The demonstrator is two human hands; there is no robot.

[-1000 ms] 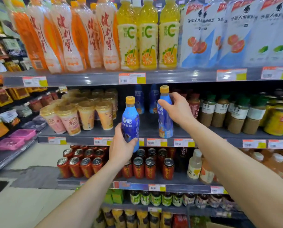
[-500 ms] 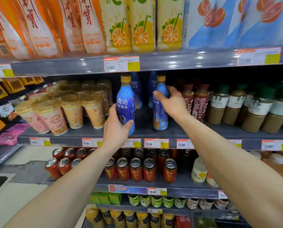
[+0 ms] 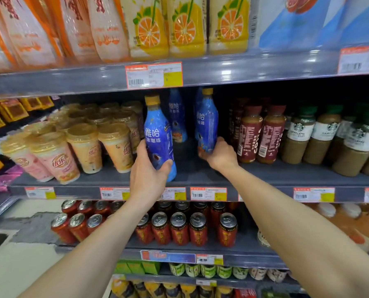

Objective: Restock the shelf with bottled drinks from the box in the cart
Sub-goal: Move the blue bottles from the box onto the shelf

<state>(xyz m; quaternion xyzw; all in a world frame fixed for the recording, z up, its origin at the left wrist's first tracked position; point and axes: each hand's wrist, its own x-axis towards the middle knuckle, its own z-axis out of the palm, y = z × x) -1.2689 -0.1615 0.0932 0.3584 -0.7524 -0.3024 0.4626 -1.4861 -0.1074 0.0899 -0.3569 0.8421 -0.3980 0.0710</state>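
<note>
My left hand (image 3: 147, 171) grips the lower part of a blue coffee bottle (image 3: 157, 134) with a yellow cap, held upright at the front of the grey middle shelf (image 3: 286, 175). My right hand (image 3: 220, 154) grips the base of a second blue bottle (image 3: 207, 121), which stands deeper on the same shelf. Behind them, another blue bottle (image 3: 177, 119) stands at the back of the shelf. The box and the cart are out of view.
Milk-tea cups (image 3: 89, 145) crowd the shelf on the left of the blue bottles; red-brown coffee bottles (image 3: 258, 134) and latte bottles (image 3: 321, 136) stand on the right. Orange juice bottles (image 3: 185, 26) fill the shelf above, red cans (image 3: 179, 229) the one below.
Both hands pushed forward into the middle shelf. My right hand slid from the bottle's neck down to its base and moved the bottle deeper; my left bottle moved up to the shelf's front.
</note>
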